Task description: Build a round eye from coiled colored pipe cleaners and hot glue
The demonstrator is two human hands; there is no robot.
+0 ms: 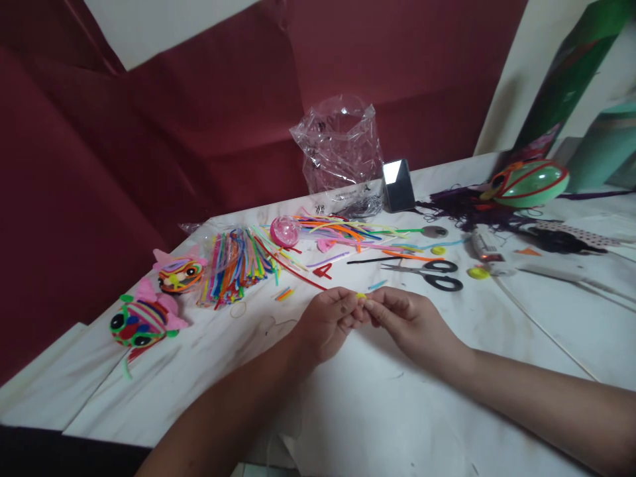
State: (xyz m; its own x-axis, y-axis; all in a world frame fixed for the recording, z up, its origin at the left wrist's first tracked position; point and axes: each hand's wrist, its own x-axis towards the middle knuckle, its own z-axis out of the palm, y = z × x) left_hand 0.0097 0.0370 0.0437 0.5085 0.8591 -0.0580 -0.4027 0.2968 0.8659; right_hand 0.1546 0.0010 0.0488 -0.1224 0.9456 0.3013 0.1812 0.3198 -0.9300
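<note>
Both hands meet over the white tabletop, fingertips pinched together on a small yellow piece point(361, 297). My left hand point(325, 323) is closed on its left side, and my right hand point(415, 319) is closed on its right. Most of the piece is hidden by the fingers; it looks fuzzy, like pipe cleaner. Just beyond the hands lie black-handled scissors point(441, 275), a bent red pipe cleaner point(322, 271) and a short blue piece point(377, 285). Two similar yellow discs, a farther one point(438, 250) and a nearer one point(478, 272), rest to the right.
A bundle of coloured pipe cleaners point(238, 265) lies left of centre, near two decorated fish-like figures, one striped point(144, 321), one orange-edged point(179, 273). Behind stand a clear plastic bag point(342, 156) and a phone point(398, 185). A glue gun point(551, 266) and green balloon-like figure point(534, 183) are right.
</note>
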